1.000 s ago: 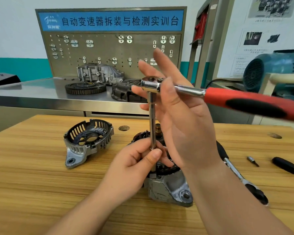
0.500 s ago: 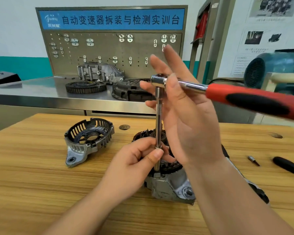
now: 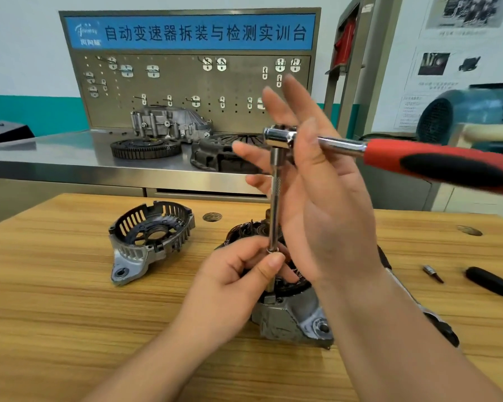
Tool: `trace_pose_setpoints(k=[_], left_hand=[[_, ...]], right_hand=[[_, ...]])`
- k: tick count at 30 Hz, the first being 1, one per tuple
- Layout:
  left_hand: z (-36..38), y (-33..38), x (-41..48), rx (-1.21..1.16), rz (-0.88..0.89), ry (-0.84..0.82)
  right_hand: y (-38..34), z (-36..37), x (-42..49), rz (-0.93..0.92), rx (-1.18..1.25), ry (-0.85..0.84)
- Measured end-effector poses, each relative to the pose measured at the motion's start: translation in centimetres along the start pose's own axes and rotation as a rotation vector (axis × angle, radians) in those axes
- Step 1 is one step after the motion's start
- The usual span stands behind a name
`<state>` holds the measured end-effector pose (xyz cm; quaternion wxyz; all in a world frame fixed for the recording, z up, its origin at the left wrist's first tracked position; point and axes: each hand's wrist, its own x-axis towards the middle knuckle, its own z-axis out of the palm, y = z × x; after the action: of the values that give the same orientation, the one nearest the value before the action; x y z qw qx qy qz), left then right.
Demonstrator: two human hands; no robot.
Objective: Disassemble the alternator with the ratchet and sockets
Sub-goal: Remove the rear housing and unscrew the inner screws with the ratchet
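Bright chrome, mirror gloss on ratchet [image 3: 343, 145] head and neck. Matt red and black plastic or rubber on ratchet grip [image 3: 447, 166]. Polished steel on extension bar [image 3: 274, 216], knurled band partway up. Dull cast metal on alternator housing [image 3: 291, 317], rough and scuffed. Same grey casting on left end cover [image 3: 145, 242], darker inside. Smooth wood-grain on table [image 3: 55, 314], light sheen. Brushed stainless on far bench [image 3: 55, 152], reflective. Matt grey metal on pegboard [image 3: 172, 85]. Bare metal on small bit [image 3: 431, 272], right.

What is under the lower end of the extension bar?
The alternator sits below the bar, silver housing and dark windings showing. The left hand pinches the bar's lower end, covering where it meets the alternator.
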<state>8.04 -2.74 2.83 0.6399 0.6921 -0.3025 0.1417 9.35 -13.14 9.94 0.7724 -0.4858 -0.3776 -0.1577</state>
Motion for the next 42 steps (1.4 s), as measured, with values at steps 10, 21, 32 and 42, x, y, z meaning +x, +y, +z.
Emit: trace_pose_setpoints(k=[10,21,32,42], left_hand=[[-0.12,-0.26,0.14,0.042,-0.011,0.03],[-0.35,-0.2,0.0,0.083,0.012,-0.016],[-0.24,0.07,-0.04,0.111,0.019,-0.016],[-0.01,0.36,0.13,0.079,0.005,0.0]], right_hand=[[-0.1,0.03,-0.11,0.03,0.009,0.009],[0.07,-0.1,-0.07,0.156,0.08,-0.003],[0.12,0.02,-0.21,0.12,0.159,0.02],[-0.08,0.23,-0.26,-0.091,-0.037,0.014]])
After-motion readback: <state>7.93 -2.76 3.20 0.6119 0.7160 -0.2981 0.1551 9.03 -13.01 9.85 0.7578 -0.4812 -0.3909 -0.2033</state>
